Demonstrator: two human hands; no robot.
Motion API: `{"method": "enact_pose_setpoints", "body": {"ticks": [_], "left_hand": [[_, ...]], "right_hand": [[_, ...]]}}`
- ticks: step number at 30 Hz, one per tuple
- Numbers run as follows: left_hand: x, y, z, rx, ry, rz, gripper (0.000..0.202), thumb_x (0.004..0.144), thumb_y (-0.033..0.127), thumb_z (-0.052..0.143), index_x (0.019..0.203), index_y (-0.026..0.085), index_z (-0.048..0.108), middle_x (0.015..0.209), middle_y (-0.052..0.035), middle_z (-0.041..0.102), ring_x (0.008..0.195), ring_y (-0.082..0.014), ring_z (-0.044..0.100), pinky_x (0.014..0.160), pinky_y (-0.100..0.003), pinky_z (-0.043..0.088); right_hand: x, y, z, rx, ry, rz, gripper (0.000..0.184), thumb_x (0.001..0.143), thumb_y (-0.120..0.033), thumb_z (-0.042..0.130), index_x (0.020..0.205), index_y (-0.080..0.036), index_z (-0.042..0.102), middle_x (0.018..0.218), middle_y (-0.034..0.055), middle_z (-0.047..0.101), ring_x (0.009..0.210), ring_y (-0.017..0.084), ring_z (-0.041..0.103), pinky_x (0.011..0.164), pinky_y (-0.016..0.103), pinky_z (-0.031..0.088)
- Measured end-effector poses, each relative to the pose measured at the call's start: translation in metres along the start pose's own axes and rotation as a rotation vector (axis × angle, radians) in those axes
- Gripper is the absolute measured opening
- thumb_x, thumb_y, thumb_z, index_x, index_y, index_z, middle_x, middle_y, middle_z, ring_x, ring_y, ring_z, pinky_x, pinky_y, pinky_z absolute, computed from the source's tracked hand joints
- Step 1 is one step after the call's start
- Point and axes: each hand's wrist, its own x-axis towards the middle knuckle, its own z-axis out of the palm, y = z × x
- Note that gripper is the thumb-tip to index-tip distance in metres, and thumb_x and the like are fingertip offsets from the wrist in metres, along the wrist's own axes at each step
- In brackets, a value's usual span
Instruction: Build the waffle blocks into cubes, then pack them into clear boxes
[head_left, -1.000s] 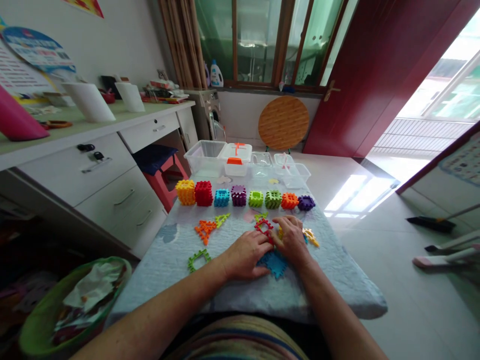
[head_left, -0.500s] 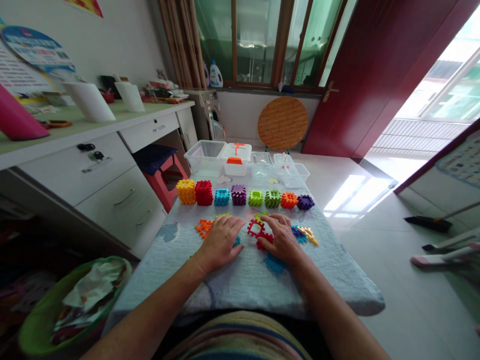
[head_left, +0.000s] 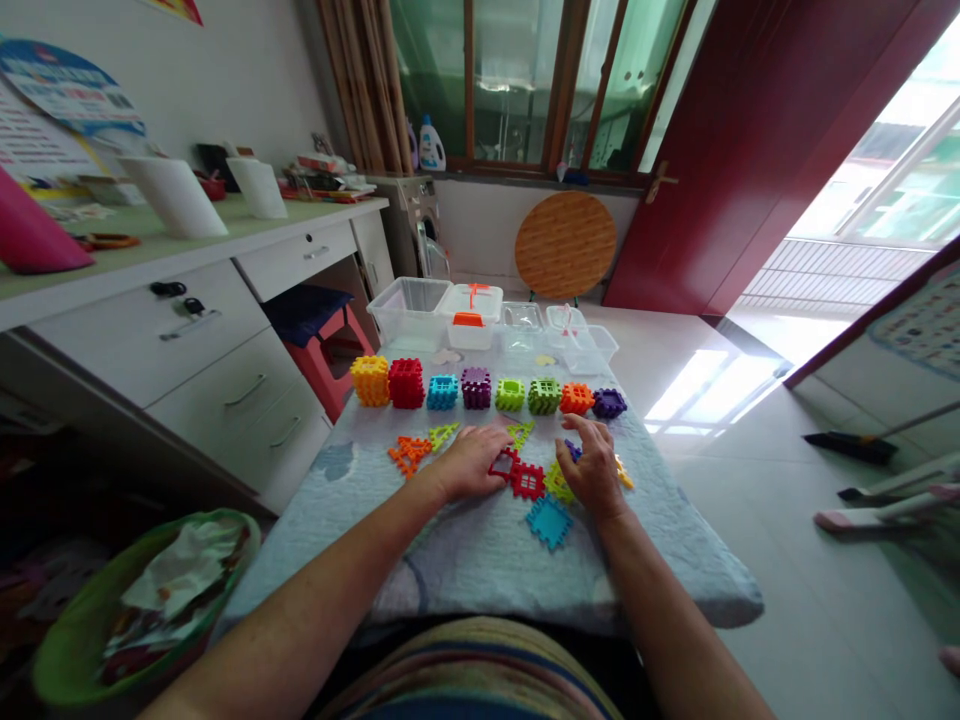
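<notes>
My left hand (head_left: pixel 471 460) lies flat on the cloth-covered table (head_left: pixel 480 560), fingers spread, touching the red square pieces (head_left: pixel 519 474). Beside it my right hand (head_left: pixel 592 464) rests with fingers spread over a purple piece and a lime green piece (head_left: pixel 558 482). A blue square piece (head_left: pixel 550 520) lies just in front of both hands. Orange pieces (head_left: pixel 407 453) and a green triangle (head_left: pixel 442 434) sit to the left. Another green triangle (head_left: pixel 520 432) lies between the hands. A row of several built cubes, from yellow (head_left: pixel 370 380) to purple (head_left: pixel 609 403), stands behind.
Clear plastic boxes (head_left: pixel 409 310) stand at the table's far end. A white desk with drawers (head_left: pixel 225 330) runs along the left, with a red stool (head_left: pixel 322 345) under it. A green basket (head_left: pixel 112 610) sits at lower left. A round wooden board (head_left: pixel 565 245) leans against the far wall.
Both hands moved away from me toward the cube row, then spread over the loose pieces. The left hand went left and came back to the red pieces. The blue square is now uncovered.
</notes>
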Motion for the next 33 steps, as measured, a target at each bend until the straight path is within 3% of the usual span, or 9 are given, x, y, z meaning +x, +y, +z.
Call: {"method": "enact_pose_setpoints", "body": {"ticks": [4, 7, 13, 22, 33], "left_hand": [[0.001, 0.003, -0.002, -0.024, 0.075, 0.041, 0.061, 0.07, 0.04, 0.071, 0.125, 0.019, 0.055, 0.13, -0.0111, 0.06, 0.119, -0.03, 0.054, 0.104, -0.044, 0.038], [0.002, 0.015, -0.003, -0.019, 0.104, 0.112, 0.054, 0.072, 0.041, 0.07, 0.119, 0.018, 0.059, 0.122, -0.0111, 0.063, 0.117, -0.0298, 0.054, 0.102, -0.043, 0.039], [0.013, 0.032, 0.003, 0.051, 0.03, 0.147, 0.037, 0.074, 0.043, 0.066, 0.099, 0.016, 0.065, 0.1, -0.0108, 0.067, 0.1, -0.0284, 0.059, 0.093, -0.04, 0.044], [0.022, 0.034, 0.009, 0.09, 0.02, 0.151, 0.045, 0.071, 0.04, 0.065, 0.111, 0.018, 0.062, 0.104, -0.0108, 0.067, 0.103, -0.0295, 0.058, 0.096, -0.043, 0.041], [0.026, 0.039, 0.005, 0.107, -0.011, 0.173, 0.045, 0.068, 0.036, 0.067, 0.11, 0.021, 0.061, 0.101, -0.0096, 0.069, 0.1, -0.0304, 0.06, 0.093, -0.044, 0.042]], "right_hand": [[-0.001, 0.003, 0.0, 0.009, 0.014, 0.014, 0.029, 0.081, -0.024, 0.057, 0.11, -0.019, 0.059, 0.098, 0.0068, 0.067, 0.099, 0.025, 0.056, 0.093, 0.044, 0.044], [-0.001, 0.003, -0.001, 0.015, 0.014, 0.014, 0.029, 0.081, -0.022, 0.057, 0.11, -0.019, 0.059, 0.098, 0.0068, 0.068, 0.099, 0.025, 0.056, 0.093, 0.044, 0.044], [-0.002, 0.004, 0.0, 0.014, 0.011, 0.025, 0.03, 0.08, -0.02, 0.056, 0.11, -0.019, 0.06, 0.097, 0.0069, 0.068, 0.098, 0.026, 0.056, 0.092, 0.043, 0.045], [-0.001, 0.006, 0.001, 0.015, 0.011, 0.023, 0.03, 0.078, -0.019, 0.056, 0.108, -0.018, 0.061, 0.094, 0.007, 0.068, 0.096, 0.025, 0.057, 0.091, 0.042, 0.046], [-0.001, 0.006, 0.001, 0.024, 0.002, 0.041, 0.03, 0.078, -0.021, 0.055, 0.108, -0.019, 0.061, 0.094, 0.0067, 0.068, 0.096, 0.026, 0.057, 0.091, 0.044, 0.046]]}}
